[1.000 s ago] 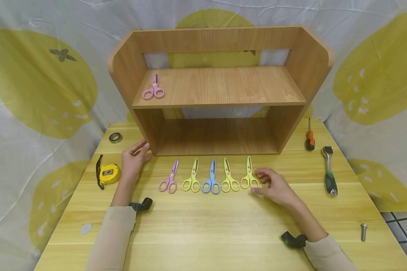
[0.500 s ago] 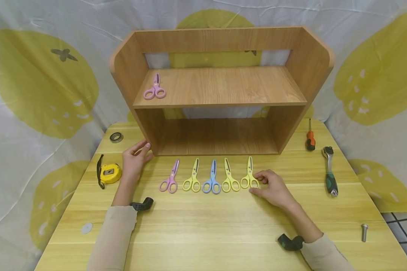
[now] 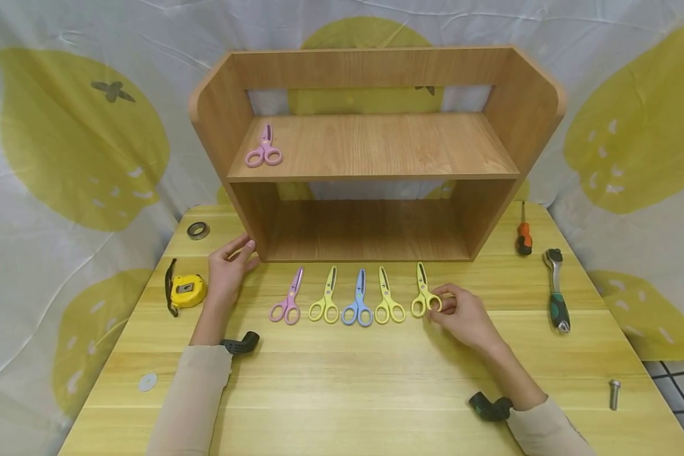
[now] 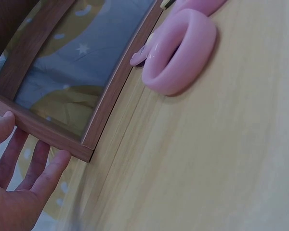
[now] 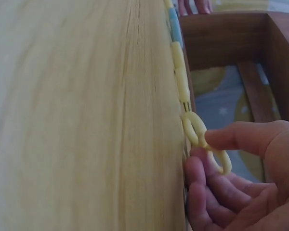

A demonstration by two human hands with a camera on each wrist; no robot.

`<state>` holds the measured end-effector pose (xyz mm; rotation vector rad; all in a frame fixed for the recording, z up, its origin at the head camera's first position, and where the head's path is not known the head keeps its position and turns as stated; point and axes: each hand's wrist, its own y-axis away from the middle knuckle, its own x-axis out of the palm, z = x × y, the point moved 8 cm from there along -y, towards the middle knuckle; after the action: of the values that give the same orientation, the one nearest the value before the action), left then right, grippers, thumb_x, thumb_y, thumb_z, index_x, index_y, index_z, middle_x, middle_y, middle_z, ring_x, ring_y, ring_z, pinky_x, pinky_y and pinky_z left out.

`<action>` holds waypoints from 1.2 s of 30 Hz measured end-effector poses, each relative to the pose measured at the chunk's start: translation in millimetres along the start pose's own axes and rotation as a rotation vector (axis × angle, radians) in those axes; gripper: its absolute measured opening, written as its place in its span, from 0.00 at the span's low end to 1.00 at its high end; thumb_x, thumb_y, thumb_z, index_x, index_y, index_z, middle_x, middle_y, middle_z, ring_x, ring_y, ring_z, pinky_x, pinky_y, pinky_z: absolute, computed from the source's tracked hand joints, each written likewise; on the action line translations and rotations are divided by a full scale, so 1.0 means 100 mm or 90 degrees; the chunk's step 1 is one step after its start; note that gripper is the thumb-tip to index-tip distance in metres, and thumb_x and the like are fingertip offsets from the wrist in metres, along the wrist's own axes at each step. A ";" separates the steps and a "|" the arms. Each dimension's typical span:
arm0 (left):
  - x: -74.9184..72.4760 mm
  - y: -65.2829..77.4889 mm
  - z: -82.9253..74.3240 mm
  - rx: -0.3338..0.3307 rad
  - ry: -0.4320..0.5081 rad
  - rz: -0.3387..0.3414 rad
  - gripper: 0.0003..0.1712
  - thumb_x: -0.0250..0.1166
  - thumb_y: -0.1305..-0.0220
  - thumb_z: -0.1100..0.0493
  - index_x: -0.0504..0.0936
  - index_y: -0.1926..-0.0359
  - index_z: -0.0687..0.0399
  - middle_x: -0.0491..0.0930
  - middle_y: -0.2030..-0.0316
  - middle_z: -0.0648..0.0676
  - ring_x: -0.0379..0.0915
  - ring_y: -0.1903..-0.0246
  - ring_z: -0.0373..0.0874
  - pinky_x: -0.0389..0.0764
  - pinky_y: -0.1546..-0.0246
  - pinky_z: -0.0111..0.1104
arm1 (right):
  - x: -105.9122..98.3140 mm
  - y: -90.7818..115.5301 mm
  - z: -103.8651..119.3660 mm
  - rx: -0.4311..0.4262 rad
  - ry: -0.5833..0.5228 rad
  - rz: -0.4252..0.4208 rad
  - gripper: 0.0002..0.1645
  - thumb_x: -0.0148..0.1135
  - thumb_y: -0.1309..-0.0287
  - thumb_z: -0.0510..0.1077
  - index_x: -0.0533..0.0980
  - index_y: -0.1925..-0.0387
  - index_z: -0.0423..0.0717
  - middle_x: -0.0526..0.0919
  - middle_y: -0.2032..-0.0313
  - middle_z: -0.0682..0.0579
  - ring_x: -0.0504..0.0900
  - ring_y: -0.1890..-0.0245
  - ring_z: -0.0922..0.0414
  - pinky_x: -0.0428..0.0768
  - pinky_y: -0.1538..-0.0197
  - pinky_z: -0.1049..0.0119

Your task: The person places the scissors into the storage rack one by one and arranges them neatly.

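My right hand pinches a handle loop of the rightmost yellow scissors between thumb and fingers. In the right wrist view these yellow scissors have their loops tilted up from the table. My left hand touches the left side of a wooden shelf, thumb on the front edge and fingers along the outside. To the left of the held pair lie yellow scissors, blue scissors, more yellow scissors and pink scissors, all in a row, blades toward the shelf.
Pink scissors lie on the upper shelf board's left end. At left are a black ring, tape measure and grey disc. At right are a screwdriver, ratchet wrench and bolt.
My right hand has closed on the rightmost yellow scissors, whose loops have shifted slightly right and turned away from the row. The left hand stays at the shelf's side.
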<state>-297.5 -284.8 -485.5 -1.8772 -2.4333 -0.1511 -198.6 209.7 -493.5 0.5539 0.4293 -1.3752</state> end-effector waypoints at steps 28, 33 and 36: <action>0.00 0.00 -0.02 0.006 -0.001 0.005 0.27 0.72 0.33 0.57 0.81 0.36 0.61 0.81 0.45 0.48 0.83 0.50 0.41 0.86 0.46 0.42 | -0.44 0.25 0.90 -0.096 -0.174 -0.014 0.27 0.76 0.40 0.43 0.78 0.41 0.42 0.90 0.63 0.51 0.87 0.63 0.58 0.90 0.56 0.71; 0.00 0.00 0.00 -0.004 -0.004 0.007 0.27 0.71 0.33 0.56 0.81 0.35 0.60 0.80 0.44 0.48 0.83 0.49 0.41 0.86 0.45 0.43 | -0.57 0.30 1.25 -0.150 -0.194 -0.018 0.26 0.76 0.40 0.41 0.78 0.42 0.43 0.90 0.64 0.56 0.88 0.63 0.57 0.90 0.56 0.71; -0.01 -0.01 0.01 -0.012 -0.007 0.006 0.27 0.71 0.33 0.56 0.80 0.35 0.59 0.80 0.43 0.48 0.82 0.48 0.41 0.85 0.44 0.44 | -0.64 0.30 1.48 -0.191 -0.214 -0.024 0.25 0.76 0.41 0.38 0.79 0.43 0.41 0.90 0.64 0.56 0.89 0.64 0.56 0.91 0.56 0.71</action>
<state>-298.4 -285.6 -486.3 -1.9022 -2.4372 -0.1639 -183.4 175.0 -333.9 0.0655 0.3628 -1.3782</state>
